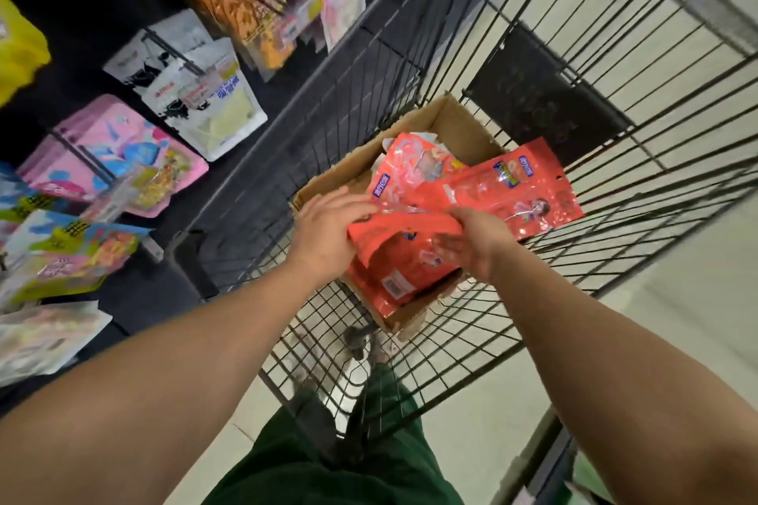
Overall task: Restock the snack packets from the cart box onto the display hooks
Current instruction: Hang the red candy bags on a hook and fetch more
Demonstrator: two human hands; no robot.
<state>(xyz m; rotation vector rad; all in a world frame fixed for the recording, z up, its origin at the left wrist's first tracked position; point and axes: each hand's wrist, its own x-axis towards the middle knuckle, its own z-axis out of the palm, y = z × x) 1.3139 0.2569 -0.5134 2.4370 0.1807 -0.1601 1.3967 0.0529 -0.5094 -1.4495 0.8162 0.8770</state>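
Observation:
A brown cardboard box [455, 123] stands in a black wire cart [615, 66]. Several red snack packets fill it. My left hand [328, 234] holds the left edge of a bundle of red packets [402, 254] over the box's near end. My right hand [471, 242] grips the same bundle from the right, fingers curled under it. One long red packet [529, 184] sticks out past my right hand toward the cart's right side. Another red packet [410, 168] lies deeper in the box.
On the left, display hooks carry hanging packets: pink ones [123, 152], white ones [197, 94], orange ones [238, 0], yellow-blue ones [69, 250]. The cart's wire sides rise around the box. Pale floor [676, 320] lies to the right. My green trousers [328, 463] show below.

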